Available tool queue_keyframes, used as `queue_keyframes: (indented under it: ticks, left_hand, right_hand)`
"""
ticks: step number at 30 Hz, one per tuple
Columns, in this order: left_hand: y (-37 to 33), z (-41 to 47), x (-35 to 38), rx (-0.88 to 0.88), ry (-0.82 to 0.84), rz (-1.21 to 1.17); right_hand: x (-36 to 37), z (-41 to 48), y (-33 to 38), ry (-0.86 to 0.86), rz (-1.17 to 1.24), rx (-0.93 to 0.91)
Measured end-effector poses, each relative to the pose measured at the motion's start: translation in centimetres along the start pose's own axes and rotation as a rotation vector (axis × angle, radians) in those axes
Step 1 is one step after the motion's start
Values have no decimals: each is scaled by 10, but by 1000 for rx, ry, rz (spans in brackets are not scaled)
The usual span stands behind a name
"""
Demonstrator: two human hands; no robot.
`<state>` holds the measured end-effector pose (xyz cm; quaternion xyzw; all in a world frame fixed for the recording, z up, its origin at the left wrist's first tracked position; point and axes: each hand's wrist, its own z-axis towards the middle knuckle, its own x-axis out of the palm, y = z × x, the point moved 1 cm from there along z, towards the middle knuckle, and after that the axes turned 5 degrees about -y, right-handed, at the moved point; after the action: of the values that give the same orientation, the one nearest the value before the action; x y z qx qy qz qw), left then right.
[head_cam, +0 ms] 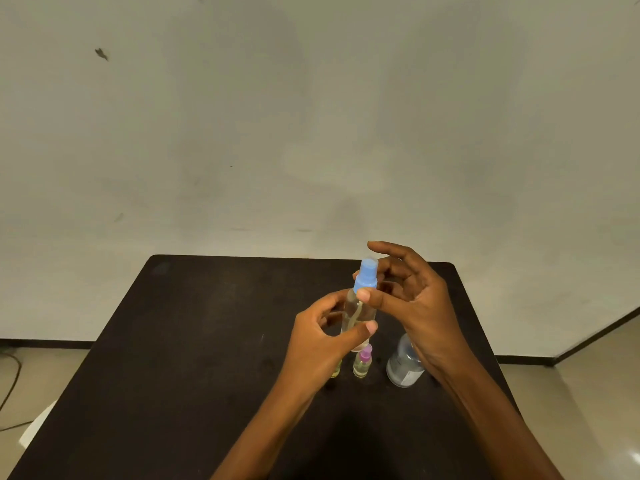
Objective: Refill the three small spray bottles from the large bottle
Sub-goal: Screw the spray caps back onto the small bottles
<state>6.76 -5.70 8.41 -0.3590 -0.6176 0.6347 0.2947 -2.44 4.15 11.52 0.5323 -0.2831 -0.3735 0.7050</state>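
Head view. Black surface (207,341) against a pale wall (311,116).

Blue-topped spray bottle (358,313): clear body, held upright in the air above the middle of the surface, not touching it. A thin dip tube shows inside.

Left hand (322,341): grip clamped on the lower body of the bottle, thumb across the near side, fingers curled round the far side.

Right hand (422,306): grip pinches the blue spray head (366,273), thumb tip at its collar and a fingertip behind it. The other fingers are spread and raised.

Pink-topped spray bottle (362,365): stands upright on the surface, directly below the held bottle, with pale yellowish liquid inside.

Third small bottle (335,371): just left of the pink-topped one, mostly hidden behind the left hand. Only a yellowish lower part shows; its top cannot be seen.

Large bottle (403,365): clear, stands on the surface right of the pink-topped bottle, upper part hidden behind the right wrist. Liquid level cannot be told.

Floor (45,368) at left carries a dark cable (10,382).
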Motion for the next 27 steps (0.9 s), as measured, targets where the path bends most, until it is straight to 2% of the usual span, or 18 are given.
queue_keyframes:
  ticks: [8,16,27]
  left_hand:
    - [-2,-1,-1,-37,6,-32]
    - [0,0,-2,4,45,-29]
    - [3,0,0,152,-75,57]
  right_hand:
    - [-2,-3,2,130,80,39]
    - [-4,-2,3,102,37,9]
    - [0,-2,3,5,-9,-30]
